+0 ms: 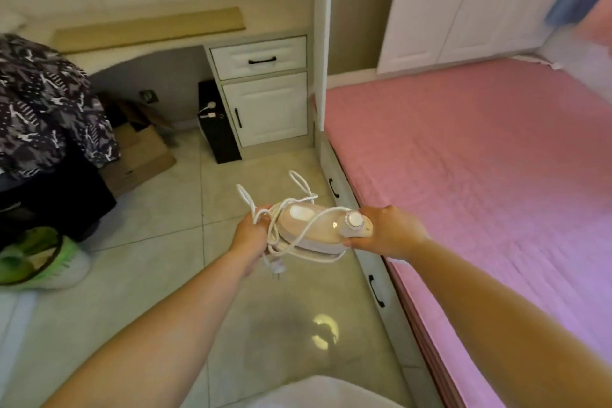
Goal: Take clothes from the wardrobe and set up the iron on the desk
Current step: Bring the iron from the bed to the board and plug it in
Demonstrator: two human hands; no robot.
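Observation:
A small pink and white iron [311,225] hangs in the air over the tiled floor, held between both hands. My right hand [390,232] grips its rear end by the white dial. My left hand [251,235] holds the front end together with loops of the white cord [281,202], and the plug [277,267] dangles below. The desk [99,56] stands at the upper left, with a dark patterned garment [46,103] draped over a chair beside it. White wardrobe doors [463,3] stand at the upper right, closed.
A bed with a pink cover [480,159] fills the right side, with drawers in its base [374,275]. Under the desk are a white drawer unit [265,93], a black box [218,129] and cardboard boxes [139,149]. A green and white object [36,258] lies at the left.

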